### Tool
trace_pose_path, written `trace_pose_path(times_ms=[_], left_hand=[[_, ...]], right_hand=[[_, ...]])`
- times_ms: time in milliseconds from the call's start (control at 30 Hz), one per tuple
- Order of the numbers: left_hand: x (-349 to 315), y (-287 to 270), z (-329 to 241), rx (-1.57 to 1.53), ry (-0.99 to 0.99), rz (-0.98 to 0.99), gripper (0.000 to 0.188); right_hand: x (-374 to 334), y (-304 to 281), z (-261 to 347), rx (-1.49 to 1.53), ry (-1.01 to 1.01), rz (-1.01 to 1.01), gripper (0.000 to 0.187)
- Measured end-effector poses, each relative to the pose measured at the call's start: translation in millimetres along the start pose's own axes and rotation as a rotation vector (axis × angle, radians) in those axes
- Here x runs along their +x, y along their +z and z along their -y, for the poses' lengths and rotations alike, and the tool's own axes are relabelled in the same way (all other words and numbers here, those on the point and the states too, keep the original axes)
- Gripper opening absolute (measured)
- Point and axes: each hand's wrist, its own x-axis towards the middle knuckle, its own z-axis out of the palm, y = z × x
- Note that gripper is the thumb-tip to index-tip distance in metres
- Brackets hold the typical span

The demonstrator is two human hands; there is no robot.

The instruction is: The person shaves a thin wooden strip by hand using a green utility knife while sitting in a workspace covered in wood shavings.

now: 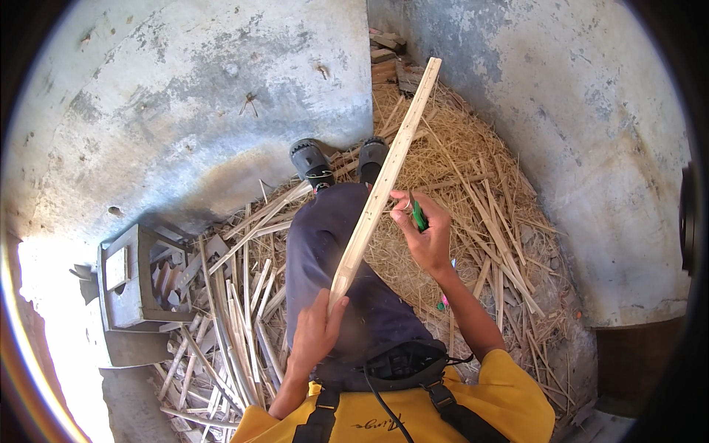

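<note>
My left hand [316, 331] grips the near end of a long pale wooden strip [384, 181] that slants up and away over my lap toward the far wall. Beside the strip's middle, my right hand [425, 230] is closed on a small green-handled tool [419, 216], its fingertips touching the strip's right edge. My legs in dark trousers [332, 251] stretch forward under the strip, ending in black shoes [314, 162].
A heap of straw-like shavings [473, 170] covers the ground on my right. Many cut strips [236, 325] lie piled on my left, next to a grey hollow block [136, 277]. Grey concrete walls [185, 88] close in ahead and on the right.
</note>
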Motion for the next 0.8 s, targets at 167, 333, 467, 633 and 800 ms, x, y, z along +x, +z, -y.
trace_pose_path(times_ms=[167,333,467,633,800], left_hand=[[0,-1,9,-0.003,0.026,0.017,0.029],[-3,-9,16,-0.036,-0.050,-0.002,0.031],[-2,-21,28,-0.153,-0.115,-0.002,0.034],[-3,-27,29,-0.272,-0.159,0.113,0.037],[0,-26,25,-0.480,-0.153,0.269,0.042]], right_hand=[[0,-7,-20,0.227,0.128,-0.020,0.017],[21,-45,-31,0.335,0.197,-0.236,0.020],[30,-93,-61,0.083,0.252,-0.292,0.018],[1,-119,-112,-0.933,0.133,0.114,0.038],[10,-84,-56,-0.154,0.288,0.270,0.036]])
